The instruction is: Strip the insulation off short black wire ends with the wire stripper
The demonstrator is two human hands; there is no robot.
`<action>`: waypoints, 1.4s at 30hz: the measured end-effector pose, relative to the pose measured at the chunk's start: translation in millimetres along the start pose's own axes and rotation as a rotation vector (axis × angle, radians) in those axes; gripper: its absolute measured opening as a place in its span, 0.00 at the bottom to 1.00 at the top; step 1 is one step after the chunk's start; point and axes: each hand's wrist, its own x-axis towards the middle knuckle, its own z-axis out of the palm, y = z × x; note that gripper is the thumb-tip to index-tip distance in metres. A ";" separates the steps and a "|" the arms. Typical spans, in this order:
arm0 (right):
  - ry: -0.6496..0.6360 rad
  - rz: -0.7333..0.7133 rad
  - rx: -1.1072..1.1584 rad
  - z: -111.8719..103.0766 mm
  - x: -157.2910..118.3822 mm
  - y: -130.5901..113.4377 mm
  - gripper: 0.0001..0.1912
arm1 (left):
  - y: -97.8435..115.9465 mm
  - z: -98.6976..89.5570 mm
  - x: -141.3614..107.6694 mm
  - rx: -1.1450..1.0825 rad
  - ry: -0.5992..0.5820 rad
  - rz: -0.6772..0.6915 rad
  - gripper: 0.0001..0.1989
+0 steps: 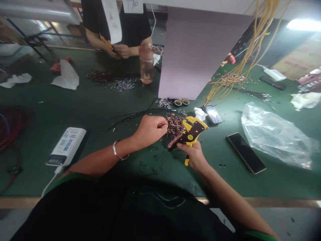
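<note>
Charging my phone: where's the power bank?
The white power bank lies on the green bench, left of the person's left hand in the head view.

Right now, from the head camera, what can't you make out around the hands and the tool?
Head view:
- What the left hand pinches, if anything: hidden by its fingers.
- Part of the yellow-and-black wire stripper: hidden by the right hand.
- Single pieces in the copper wire-end pile: too small.
- The co-worker's torso: cut off by the top edge.
</note>
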 end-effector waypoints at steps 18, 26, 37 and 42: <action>0.080 -0.094 -0.304 4.3 11.5 6.6 0.06 | 2.0 12.7 -12.2 0.187 -0.041 0.169 0.10; 0.116 -0.106 -0.378 8.7 15.0 5.2 0.05 | 7.3 12.7 -14.0 0.189 -0.111 0.146 0.10; 0.154 -0.147 -0.448 7.8 15.3 8.2 0.04 | 6.9 15.0 -13.1 0.161 -0.171 0.109 0.08; 0.176 -0.168 -0.476 8.8 15.1 7.9 0.03 | 8.8 15.1 -13.4 0.149 -0.170 0.103 0.09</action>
